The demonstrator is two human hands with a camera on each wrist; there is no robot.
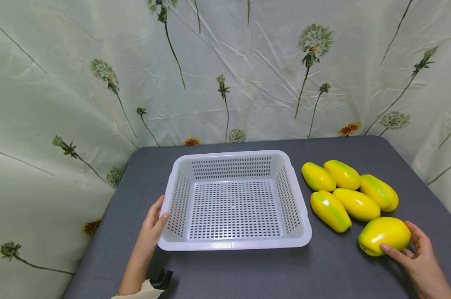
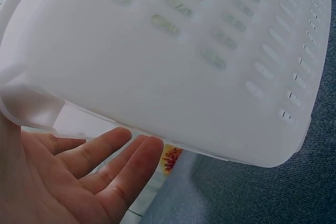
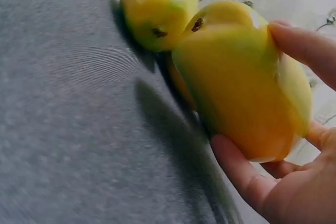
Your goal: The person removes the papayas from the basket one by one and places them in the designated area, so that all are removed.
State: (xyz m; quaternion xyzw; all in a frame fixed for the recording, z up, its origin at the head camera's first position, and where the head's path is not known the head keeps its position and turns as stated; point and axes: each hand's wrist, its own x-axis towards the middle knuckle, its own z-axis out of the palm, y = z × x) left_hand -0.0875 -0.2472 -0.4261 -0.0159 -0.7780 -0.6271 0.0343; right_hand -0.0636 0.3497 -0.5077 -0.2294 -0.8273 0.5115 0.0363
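A white plastic basket (image 1: 232, 246) with slotted walls and floor stands on the table, with nothing inside. My left hand (image 1: 153, 224) holds its left rim, thumb over the top and fingers along the outside. In the left wrist view, the fingers (image 2: 134, 169) lie against the edge of the basket's wall (image 2: 131, 61). My right hand (image 1: 417, 253) grips a yellow papaya (image 1: 383, 236) by its right end, thumb on the near side. The right wrist view shows this papaya (image 3: 241, 82) raised off the table, its shadow apart from it.
Several more yellow-green papayas (image 1: 356, 204) lie grouped on the grey cloth-covered table (image 1: 247, 274), right of the basket. Behind the table's far edge hangs a pale curtain (image 1: 262, 83) printed with flowers. A black strap (image 1: 162, 279) shows at the left wrist.
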